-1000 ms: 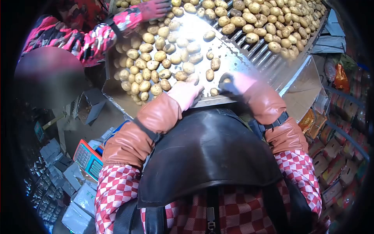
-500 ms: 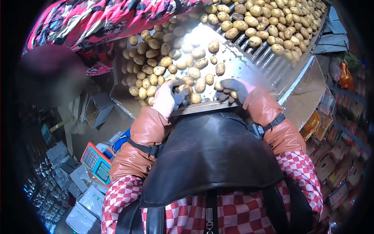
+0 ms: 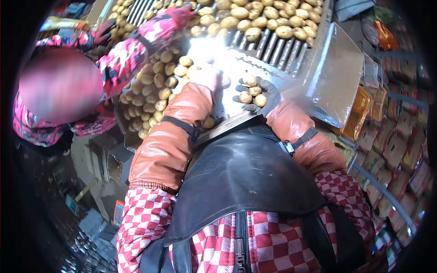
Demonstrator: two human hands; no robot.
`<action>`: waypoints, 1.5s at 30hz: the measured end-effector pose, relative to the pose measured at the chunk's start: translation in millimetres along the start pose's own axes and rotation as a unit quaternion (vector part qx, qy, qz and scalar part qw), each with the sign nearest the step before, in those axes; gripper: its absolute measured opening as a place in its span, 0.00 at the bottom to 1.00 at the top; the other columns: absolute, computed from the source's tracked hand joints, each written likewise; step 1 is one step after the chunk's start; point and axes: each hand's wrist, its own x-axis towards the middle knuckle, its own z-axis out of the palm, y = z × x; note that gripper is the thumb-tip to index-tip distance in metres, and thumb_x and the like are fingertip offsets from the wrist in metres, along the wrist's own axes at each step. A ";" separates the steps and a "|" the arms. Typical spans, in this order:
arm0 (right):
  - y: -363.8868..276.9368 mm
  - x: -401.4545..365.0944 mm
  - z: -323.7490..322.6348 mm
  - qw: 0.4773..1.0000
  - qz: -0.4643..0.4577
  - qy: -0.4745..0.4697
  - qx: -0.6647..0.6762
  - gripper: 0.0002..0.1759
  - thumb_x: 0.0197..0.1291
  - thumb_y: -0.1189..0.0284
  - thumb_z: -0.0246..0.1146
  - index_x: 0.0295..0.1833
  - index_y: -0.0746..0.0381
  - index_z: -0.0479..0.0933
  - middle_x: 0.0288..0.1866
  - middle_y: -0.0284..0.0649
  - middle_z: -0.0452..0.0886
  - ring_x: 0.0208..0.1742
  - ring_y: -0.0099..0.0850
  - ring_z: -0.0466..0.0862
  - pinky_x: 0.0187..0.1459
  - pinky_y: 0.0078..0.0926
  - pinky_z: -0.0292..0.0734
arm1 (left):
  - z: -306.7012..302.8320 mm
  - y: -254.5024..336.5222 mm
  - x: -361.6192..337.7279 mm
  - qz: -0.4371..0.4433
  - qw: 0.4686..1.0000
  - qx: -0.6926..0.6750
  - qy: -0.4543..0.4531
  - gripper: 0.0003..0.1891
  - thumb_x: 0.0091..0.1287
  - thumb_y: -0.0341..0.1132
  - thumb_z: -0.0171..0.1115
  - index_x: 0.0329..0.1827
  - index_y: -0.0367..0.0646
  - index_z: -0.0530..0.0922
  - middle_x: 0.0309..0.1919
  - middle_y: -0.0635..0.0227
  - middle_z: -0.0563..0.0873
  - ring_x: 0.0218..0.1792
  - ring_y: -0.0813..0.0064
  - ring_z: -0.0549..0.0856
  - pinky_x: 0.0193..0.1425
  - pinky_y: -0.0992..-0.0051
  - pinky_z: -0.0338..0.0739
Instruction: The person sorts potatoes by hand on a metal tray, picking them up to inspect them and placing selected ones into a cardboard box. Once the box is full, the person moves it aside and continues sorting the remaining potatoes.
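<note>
Several small yellow potatoes point(image 3: 260, 100) rest in the palm and fingers of my right hand point(image 3: 269, 94), which wears a dark-palmed glove and is turned upward above the metal tray point(image 3: 236, 107). My left hand point(image 3: 207, 76), in a pink-backed glove, reaches across that tray beside the heaped potatoes point(image 3: 148, 86). Strong glare washes out its fingers, so their grip is hidden. One potato point(image 3: 225, 82) shows just to the right of it. Brown sleeve covers wrap both my forearms.
A slatted chute point(image 3: 280, 54) carries more potatoes at the back. Another person's camouflage sleeve point(image 3: 154, 34) reaches over from the left. Cardboard point(image 3: 337, 73) borders the tray on the right. Stacked boxes point(image 3: 396, 150) stand farther right.
My right hand has turned palm up and now shows several potatoes in it. My left hand has reached farther forward. Fewer potatoes lie on the tray, and the other person's arm reaches toward the chute.
</note>
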 end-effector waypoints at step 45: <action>-77.9 -47.1 41.5 0.915 -0.004 0.102 -0.391 0.27 0.78 0.63 0.52 0.77 0.62 0.63 0.58 0.47 0.80 0.49 0.32 0.86 0.44 0.25 0.86 | -4.5 -120.0 -157.3 -0.006 0.969 -0.223 0.107 0.20 0.71 0.47 0.61 0.63 0.52 0.81 0.68 0.60 0.77 0.73 0.53 0.69 0.76 0.56 0.64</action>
